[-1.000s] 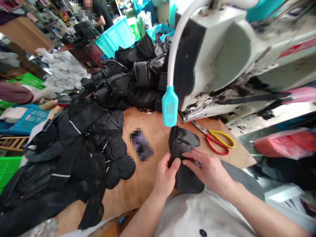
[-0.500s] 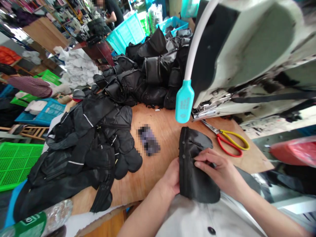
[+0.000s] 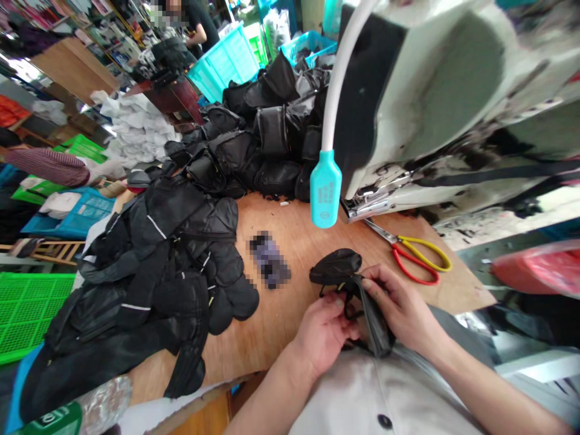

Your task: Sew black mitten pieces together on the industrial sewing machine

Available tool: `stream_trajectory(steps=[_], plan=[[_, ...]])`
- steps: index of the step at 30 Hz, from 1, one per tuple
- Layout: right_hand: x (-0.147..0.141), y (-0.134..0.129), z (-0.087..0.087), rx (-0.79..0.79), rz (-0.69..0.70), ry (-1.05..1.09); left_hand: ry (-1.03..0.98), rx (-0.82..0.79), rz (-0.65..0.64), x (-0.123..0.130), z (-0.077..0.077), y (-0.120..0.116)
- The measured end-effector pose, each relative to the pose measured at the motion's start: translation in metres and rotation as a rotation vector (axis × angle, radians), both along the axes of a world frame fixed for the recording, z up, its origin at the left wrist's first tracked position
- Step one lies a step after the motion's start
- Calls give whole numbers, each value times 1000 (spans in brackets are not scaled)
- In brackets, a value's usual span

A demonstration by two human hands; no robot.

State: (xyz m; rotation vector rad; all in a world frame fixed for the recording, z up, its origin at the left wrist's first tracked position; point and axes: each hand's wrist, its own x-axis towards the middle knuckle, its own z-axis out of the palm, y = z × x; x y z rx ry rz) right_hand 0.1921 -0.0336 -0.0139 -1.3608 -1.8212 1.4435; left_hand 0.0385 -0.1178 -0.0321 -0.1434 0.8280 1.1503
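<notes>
Both of my hands hold a black fabric piece [image 3: 338, 269] above the wooden worktable [image 3: 281, 320]. It is bent open, with a rounded padded part on top and a narrow band [image 3: 374, 320] hanging down. My left hand [image 3: 324, 332] grips its lower edge, and my right hand [image 3: 399, 308] pinches it from the other side. Thin dark cords or edging show between my fingers. Red-and-yellow scissors [image 3: 414, 260] lie just beyond my right hand, and a pixelated phone [image 3: 269, 260] lies to the left.
Heaps of black sewn pieces [image 3: 172, 254] cover the table's left and far side. A sewing machine [image 3: 421, 109] and teal-tipped lamp [image 3: 325, 193] stand ahead. Teal crates [image 3: 224, 66], a green crate [image 3: 27, 317] and white stacks [image 3: 136, 130] lie beyond; a person [image 3: 193, 24] stands far off.
The black piece, held flat and upright before, is now bent open, with its padded part on top and a band hanging down. My left hand has risen and turned; the view has shifted slightly.
</notes>
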Motion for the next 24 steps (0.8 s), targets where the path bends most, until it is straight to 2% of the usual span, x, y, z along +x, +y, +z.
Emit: stream_trajectory(steps=[3, 5, 6, 7, 9, 11, 13, 16, 21, 24], plan=[[-1, 3, 10, 154, 31, -79, 443, -9, 120, -8, 18, -12], [-3, 4, 20, 216, 139, -93, 869, 103, 178, -16, 35, -16], [-4, 4, 25, 236, 215, -94, 1072, 208, 134, -21, 45, -15], [-5, 5, 29, 253, 288, -93, 1236, 339, 20, -26, 54, -11], [-8, 5, 37, 284, 385, -90, 1416, 564, -312, -34, 70, 3], [-7, 6, 42, 303, 400, -102, 1467, 622, -577, -40, 81, 20], [-2, 7, 43, 316, 364, -134, 1479, 586, -709, -45, 86, 34], [11, 13, 43, 328, 349, -180, 1477, 548, -723, -54, 88, 46], [29, 35, 50, 247, 529, -156, 1348, 572, -725, -73, 84, 64], [29, 48, 57, 212, 546, -156, 1305, 575, -745, -75, 80, 76]])
